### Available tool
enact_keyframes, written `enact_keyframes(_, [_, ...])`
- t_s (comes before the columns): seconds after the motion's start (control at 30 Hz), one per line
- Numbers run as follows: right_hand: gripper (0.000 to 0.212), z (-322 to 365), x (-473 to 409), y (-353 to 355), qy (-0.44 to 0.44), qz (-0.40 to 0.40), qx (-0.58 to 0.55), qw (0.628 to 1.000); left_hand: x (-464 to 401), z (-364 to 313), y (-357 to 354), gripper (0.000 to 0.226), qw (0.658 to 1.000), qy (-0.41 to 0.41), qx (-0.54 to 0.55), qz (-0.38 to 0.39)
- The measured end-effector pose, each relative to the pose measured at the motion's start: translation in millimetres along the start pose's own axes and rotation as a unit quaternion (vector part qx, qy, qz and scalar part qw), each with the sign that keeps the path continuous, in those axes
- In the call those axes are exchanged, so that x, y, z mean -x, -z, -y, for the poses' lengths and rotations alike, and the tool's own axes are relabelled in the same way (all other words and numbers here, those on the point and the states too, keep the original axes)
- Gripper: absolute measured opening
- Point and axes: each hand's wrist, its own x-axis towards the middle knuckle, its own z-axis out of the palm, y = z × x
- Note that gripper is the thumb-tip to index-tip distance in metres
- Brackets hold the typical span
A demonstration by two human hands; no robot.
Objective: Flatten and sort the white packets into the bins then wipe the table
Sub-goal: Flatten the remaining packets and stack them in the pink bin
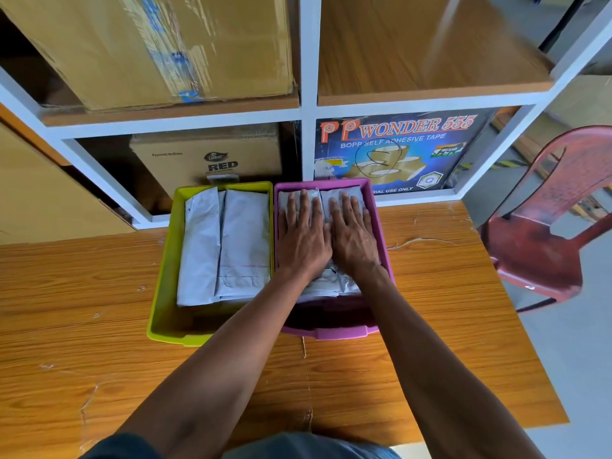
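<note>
White packets (pixel 328 197) lie before "WONDER 555" tape box (pixel 397 150).

There is a single view, from a wide-angle camera worn on the person's head. It looks forward and steeply down over both forearms onto the wooden table (pixel 99 326) close below. Its upper part faces the white shelf unit (pixel 309 94) just behind the table (straight lines bow toward the edges), and a red chair (pixel 543 246) sits at the right edge.
</note>
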Motion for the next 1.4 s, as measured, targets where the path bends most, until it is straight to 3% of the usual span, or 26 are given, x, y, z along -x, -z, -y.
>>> enact_keyframes(0.17, [0.064,-4,-4,-10,0.004,-0.005,-0.011,1.0,1,2,-10,0.074,1.0,-0.003,0.007,0.005])
enact_keyframes(0.97, [0.063,-16,-7,-45,0.012,-0.032,0.027,0.999,-4,8,-34,0.068,1.0,-0.022,-0.012,0.014])
enact_keyframes(1.4, [0.064,-13,-10,-40,-0.004,0.014,0.045,0.999,-4,7,-31,0.066,0.999,-0.012,-0.003,0.036])
